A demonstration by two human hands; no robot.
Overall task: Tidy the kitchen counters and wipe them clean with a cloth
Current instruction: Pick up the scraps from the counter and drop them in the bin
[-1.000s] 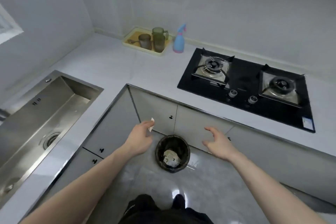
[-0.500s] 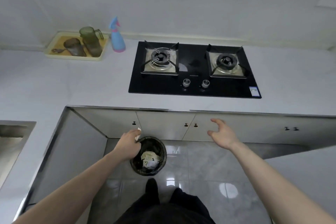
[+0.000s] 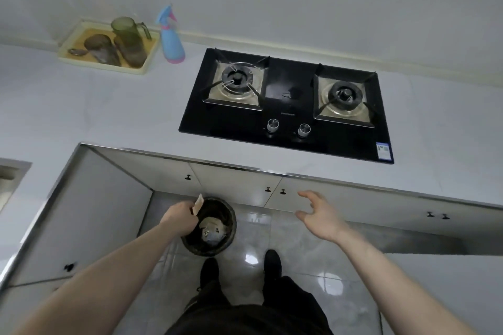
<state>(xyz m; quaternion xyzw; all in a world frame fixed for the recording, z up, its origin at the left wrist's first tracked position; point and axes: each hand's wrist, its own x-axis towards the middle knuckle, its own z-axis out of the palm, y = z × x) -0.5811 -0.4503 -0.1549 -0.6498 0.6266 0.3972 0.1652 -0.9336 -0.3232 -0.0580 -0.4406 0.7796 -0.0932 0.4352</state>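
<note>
My left hand (image 3: 181, 217) is closed on a small pale scrap of paper (image 3: 198, 204), held right over the left rim of a round black waste bin (image 3: 230, 228) on the floor. Crumpled rubbish lies inside the bin. My right hand (image 3: 319, 214) hovers open to the right of the bin, fingers spread, holding nothing. The white L-shaped counter (image 3: 109, 114) runs ahead and to the left. A blue and pink spray bottle (image 3: 171, 38) stands on it by the back wall. No cloth is in view.
A black two-burner gas hob (image 3: 288, 106) is set into the counter. A yellow tray (image 3: 69, 49) at the back left holds a green jug (image 3: 128, 34) and brown cups. The sink's corner (image 3: 11, 174) shows at far left. White cabinet doors (image 3: 234, 185) face me.
The view has swung right and closer to the hob, so the sink has slid out of sight. My left hand with the scrap moved over the bin's rim. My right hand stayed open.
</note>
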